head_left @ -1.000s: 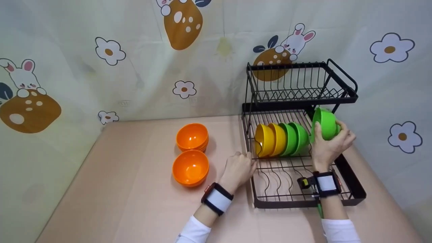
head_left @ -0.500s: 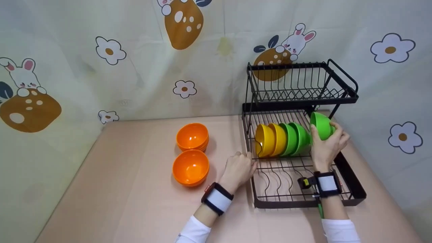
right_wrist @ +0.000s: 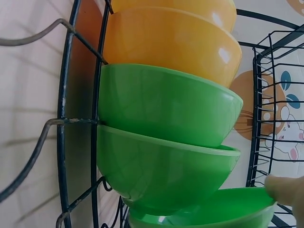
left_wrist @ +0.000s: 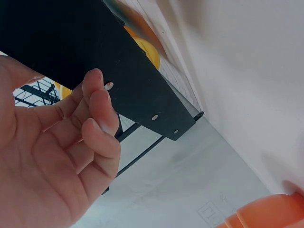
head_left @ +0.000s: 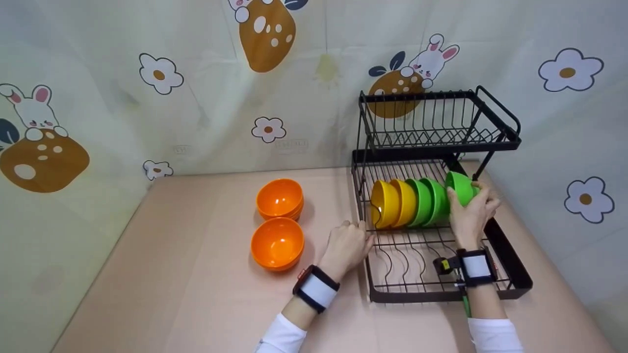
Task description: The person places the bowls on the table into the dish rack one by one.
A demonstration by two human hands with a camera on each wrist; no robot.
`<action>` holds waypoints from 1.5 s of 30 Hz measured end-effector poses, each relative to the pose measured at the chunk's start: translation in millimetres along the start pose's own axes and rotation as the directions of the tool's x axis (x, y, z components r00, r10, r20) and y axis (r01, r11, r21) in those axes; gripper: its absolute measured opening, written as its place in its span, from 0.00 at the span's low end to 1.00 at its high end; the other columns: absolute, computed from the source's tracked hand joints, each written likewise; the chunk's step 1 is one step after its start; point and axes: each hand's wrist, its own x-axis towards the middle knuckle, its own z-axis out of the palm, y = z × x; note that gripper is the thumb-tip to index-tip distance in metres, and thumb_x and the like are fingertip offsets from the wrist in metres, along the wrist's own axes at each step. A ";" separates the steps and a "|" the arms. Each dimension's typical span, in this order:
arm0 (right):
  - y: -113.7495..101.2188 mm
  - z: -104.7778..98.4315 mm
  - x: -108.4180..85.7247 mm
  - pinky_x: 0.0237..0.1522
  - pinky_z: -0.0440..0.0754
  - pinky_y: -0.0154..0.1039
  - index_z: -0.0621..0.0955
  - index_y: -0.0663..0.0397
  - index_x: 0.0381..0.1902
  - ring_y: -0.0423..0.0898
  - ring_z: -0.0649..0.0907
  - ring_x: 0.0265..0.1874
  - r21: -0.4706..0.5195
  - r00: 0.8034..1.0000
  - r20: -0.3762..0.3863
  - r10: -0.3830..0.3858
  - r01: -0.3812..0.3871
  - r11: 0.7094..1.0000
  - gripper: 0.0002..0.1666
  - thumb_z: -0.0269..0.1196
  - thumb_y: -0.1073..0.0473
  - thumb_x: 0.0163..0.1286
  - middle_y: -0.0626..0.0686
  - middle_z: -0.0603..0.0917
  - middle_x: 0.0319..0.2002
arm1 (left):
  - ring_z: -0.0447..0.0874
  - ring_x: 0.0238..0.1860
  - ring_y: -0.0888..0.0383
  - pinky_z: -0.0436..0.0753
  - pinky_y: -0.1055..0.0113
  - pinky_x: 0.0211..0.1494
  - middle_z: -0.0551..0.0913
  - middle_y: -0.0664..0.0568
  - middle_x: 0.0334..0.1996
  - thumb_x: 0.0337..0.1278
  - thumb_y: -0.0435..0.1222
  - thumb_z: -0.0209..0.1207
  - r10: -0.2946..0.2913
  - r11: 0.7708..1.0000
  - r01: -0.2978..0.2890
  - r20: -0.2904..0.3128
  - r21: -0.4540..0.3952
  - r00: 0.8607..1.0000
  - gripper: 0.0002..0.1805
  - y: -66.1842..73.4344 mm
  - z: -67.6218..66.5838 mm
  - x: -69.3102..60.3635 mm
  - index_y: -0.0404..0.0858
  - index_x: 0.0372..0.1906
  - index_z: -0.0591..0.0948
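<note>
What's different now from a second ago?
The right hand has brought the green bowl it grips down and to the left in the head view, closer to the row of bowls in the dish rack. Nothing was newly grasped or let go. The left hand stayed at the rack's left edge; the yellow bowls, the other two green bowls and the orange bowls stayed put.

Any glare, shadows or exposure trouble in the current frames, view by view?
Head: small bright highlights inside the orange bowls; left wrist: the rack's side panel is so dark that it shows little surface detail; right wrist: white glints on the yellow bowls, and faint shadow lines across the table.
</note>
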 end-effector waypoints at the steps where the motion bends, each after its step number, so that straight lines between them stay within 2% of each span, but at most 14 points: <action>1: 0.4 0.0 0.2 0.75 0.69 0.71 0.62 0.65 0.78 0.73 0.62 0.74 -0.009 1.000 0.012 0.005 -0.005 1.000 0.36 0.64 0.58 0.83 0.75 0.54 0.76 | 0.84 0.30 0.58 0.86 0.68 0.29 0.86 0.52 0.27 0.77 0.49 0.65 0.001 1.000 -0.001 0.004 0.001 1.000 0.16 0.1 -0.4 0.1 0.39 0.39 0.85; 4: 1.2 -0.4 0.3 0.74 0.69 0.73 0.61 0.64 0.80 0.75 0.61 0.74 -0.042 0.998 0.048 0.028 -0.026 0.999 0.37 0.62 0.57 0.84 0.77 0.53 0.75 | 0.84 0.30 0.58 0.86 0.68 0.29 0.86 0.53 0.28 0.77 0.49 0.65 -0.003 1.000 0.003 0.012 0.000 1.000 0.16 0.3 -2.3 0.0 0.39 0.39 0.84; 10: 3.0 -1.3 1.4 0.69 0.72 0.77 0.57 0.64 0.80 0.79 0.60 0.73 -0.083 0.992 0.116 0.048 -0.038 0.996 0.38 0.60 0.55 0.85 0.80 0.50 0.74 | 0.82 0.29 0.59 0.84 0.68 0.27 0.84 0.53 0.24 0.75 0.47 0.66 -0.013 1.000 0.012 -0.021 -0.021 1.000 0.15 0.5 -1.1 0.1 0.39 0.37 0.83; 13: 4.0 -1.6 1.5 0.67 0.73 0.78 0.56 0.64 0.80 0.80 0.60 0.72 -0.103 0.989 0.137 0.057 -0.043 0.994 0.38 0.59 0.54 0.86 0.82 0.49 0.74 | 0.82 0.28 0.58 0.84 0.67 0.27 0.84 0.53 0.24 0.75 0.46 0.66 -0.006 0.999 0.005 -0.039 -0.033 0.999 0.16 -0.3 2.4 -0.1 0.38 0.36 0.83; 14: 4.2 -1.6 1.5 0.67 0.73 0.78 0.55 0.64 0.80 0.80 0.61 0.72 -0.110 0.988 0.141 0.058 -0.043 0.993 0.38 0.58 0.53 0.86 0.82 0.49 0.74 | 0.82 0.28 0.58 0.84 0.67 0.26 0.84 0.53 0.24 0.78 0.49 0.63 0.001 0.999 -0.003 -0.054 -0.038 0.999 0.18 -1.5 15.8 0.5 0.39 0.37 0.83; 17: 4.6 -1.6 1.5 0.66 0.73 0.78 0.55 0.65 0.81 0.81 0.61 0.71 -0.126 0.987 0.151 0.059 -0.040 0.991 0.39 0.58 0.53 0.86 0.83 0.50 0.74 | 0.82 0.28 0.58 0.84 0.66 0.27 0.84 0.53 0.24 0.79 0.50 0.63 0.008 0.999 -0.011 -0.056 -0.052 0.998 0.18 -2.3 18.0 0.7 0.38 0.37 0.83; 20: 4.8 -1.8 1.2 0.66 0.74 0.78 0.53 0.66 0.82 0.82 0.63 0.71 -0.143 0.984 0.168 0.060 -0.036 0.989 0.40 0.57 0.53 0.86 0.84 0.51 0.73 | 0.82 0.29 0.58 0.85 0.67 0.27 0.84 0.53 0.25 0.80 0.49 0.62 0.003 0.998 -0.005 -0.028 -0.057 1.000 0.18 -1.6 13.4 1.2 0.38 0.38 0.83; 21: 4.9 -1.8 0.8 0.64 0.75 0.77 0.52 0.65 0.82 0.82 0.64 0.70 -0.150 0.982 0.178 0.062 -0.036 0.988 0.40 0.57 0.54 0.86 0.84 0.51 0.73 | 0.83 0.29 0.58 0.85 0.68 0.28 0.84 0.53 0.25 0.78 0.47 0.64 -0.003 0.998 0.002 -0.007 -0.056 1.000 0.16 -0.5 -0.2 0.6 0.38 0.37 0.83; 22: 5.1 -1.8 0.8 0.64 0.76 0.76 0.51 0.65 0.83 0.82 0.64 0.70 -0.156 0.980 0.188 0.067 -0.038 0.987 0.41 0.57 0.54 0.86 0.84 0.51 0.73 | 0.83 0.29 0.58 0.85 0.68 0.28 0.85 0.52 0.25 0.78 0.47 0.64 -0.006 0.998 0.006 0.006 -0.057 1.000 0.16 -0.3 -1.5 0.8 0.38 0.37 0.83; 24: 5.4 -1.9 0.7 0.63 0.77 0.76 0.50 0.64 0.84 0.82 0.65 0.69 -0.169 0.975 0.208 0.079 -0.043 0.985 0.42 0.56 0.54 0.87 0.85 0.51 0.73 | 0.83 0.29 0.58 0.85 0.68 0.29 0.85 0.52 0.25 0.77 0.47 0.64 -0.010 0.998 0.011 0.019 -0.060 1.000 0.16 0.2 -2.7 0.8 0.38 0.38 0.83; 30: 4.8 -1.8 3.3 0.66 0.73 0.79 0.47 0.63 0.86 0.84 0.64 0.71 -0.204 0.965 0.242 0.102 -0.053 0.978 0.43 0.54 0.55 0.87 0.86 0.50 0.74 | 0.83 0.29 0.58 0.85 0.68 0.29 0.86 0.52 0.26 0.76 0.46 0.65 -0.011 0.998 0.012 0.009 -0.064 1.000 0.15 -0.3 1.3 1.4 0.38 0.38 0.84; 39: 6.8 -2.2 1.6 0.61 0.78 0.75 0.45 0.67 0.86 0.82 0.72 0.62 -0.190 0.956 0.290 0.052 0.004 0.982 0.41 0.49 0.62 0.86 0.90 0.56 0.70 | 0.84 0.30 0.58 0.85 0.67 0.28 0.86 0.52 0.26 0.75 0.46 0.66 -0.016 0.999 0.015 -0.028 -0.029 0.999 0.15 1.0 0.2 -0.3 0.39 0.38 0.83; 45: 6.6 -2.6 4.1 0.66 0.74 0.77 0.43 0.66 0.87 0.84 0.70 0.66 -0.186 0.950 0.306 0.061 -0.003 0.983 0.42 0.48 0.61 0.86 0.90 0.54 0.72 | 0.84 0.31 0.57 0.85 0.67 0.28 0.86 0.53 0.26 0.76 0.47 0.65 -0.019 1.000 0.018 -0.017 -0.023 1.000 0.15 1.6 -1.4 -0.6 0.39 0.38 0.83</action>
